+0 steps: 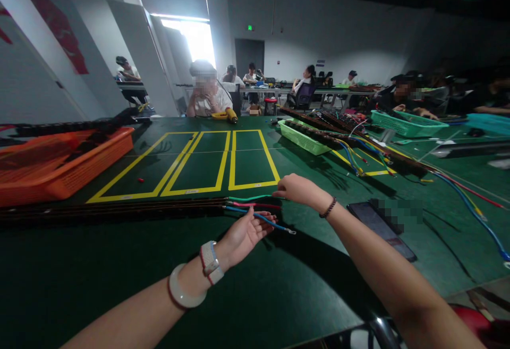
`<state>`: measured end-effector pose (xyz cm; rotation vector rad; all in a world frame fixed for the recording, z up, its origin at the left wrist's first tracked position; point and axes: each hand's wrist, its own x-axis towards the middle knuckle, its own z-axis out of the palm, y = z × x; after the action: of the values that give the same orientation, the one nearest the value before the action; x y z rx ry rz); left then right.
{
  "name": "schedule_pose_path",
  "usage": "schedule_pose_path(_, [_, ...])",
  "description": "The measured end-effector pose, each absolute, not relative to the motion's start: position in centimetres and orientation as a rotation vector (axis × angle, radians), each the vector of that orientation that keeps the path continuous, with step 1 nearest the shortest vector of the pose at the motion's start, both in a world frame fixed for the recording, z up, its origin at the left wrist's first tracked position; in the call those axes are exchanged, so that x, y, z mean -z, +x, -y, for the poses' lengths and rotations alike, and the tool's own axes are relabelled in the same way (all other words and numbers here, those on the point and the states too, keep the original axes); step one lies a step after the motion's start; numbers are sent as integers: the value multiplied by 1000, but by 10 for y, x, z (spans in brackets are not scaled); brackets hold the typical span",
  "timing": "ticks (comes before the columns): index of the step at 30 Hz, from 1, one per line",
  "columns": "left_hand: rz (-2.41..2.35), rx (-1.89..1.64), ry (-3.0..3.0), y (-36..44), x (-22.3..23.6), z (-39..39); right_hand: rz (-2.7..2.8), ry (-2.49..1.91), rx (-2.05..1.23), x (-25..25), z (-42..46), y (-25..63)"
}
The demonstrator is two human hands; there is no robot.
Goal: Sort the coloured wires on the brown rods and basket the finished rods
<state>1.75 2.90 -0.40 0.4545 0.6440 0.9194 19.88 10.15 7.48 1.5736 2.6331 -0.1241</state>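
A long dark cable chain point(119, 210) lies across the green table point(255, 290), and green, red and blue wires stick out of its right end. My left hand point(244, 235) lies palm up under the blue wire point(263, 218), its fingers loosely curled round it. My right hand point(298, 188) reaches over from the right and pinches the tip of the green wire point(250, 198) between thumb and fingers. The red wire point(255, 205) lies between the two hands, untouched.
An orange basket point(56, 171) stands at the left, and yellow tape rectangles point(223, 160) mark the table's middle. A dark phone point(380, 229) lies right of my right arm. Green baskets point(305, 139) and more wired chains lie at the right. Several people sit at tables behind.
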Motion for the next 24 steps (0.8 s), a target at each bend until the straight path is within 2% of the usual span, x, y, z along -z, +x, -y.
schedule_pose_path(2, [-639,-914,444,18,4,-29,-2676,1651,75,-89,-93,198])
schedule_pose_path(6, [-658,-923,425,17,3,-28,-2671,1492,328,-107,-72,195])
schedule_pose_path(13, [-613,-893,418,16,7,-27,-2548,1257,472,-90,-51,178])
schedule_pose_path(17, [-575,-918,420,16,9,-27,-2531,1315,503,-87,-52,177])
schedule_pose_path(21, [-575,-713,581,15,-1,-22,-2575,1533,280,-89,-60,181])
schedule_pose_path(24, [-575,-479,828,14,-16,-11,-2493,1531,335,-79,-67,181])
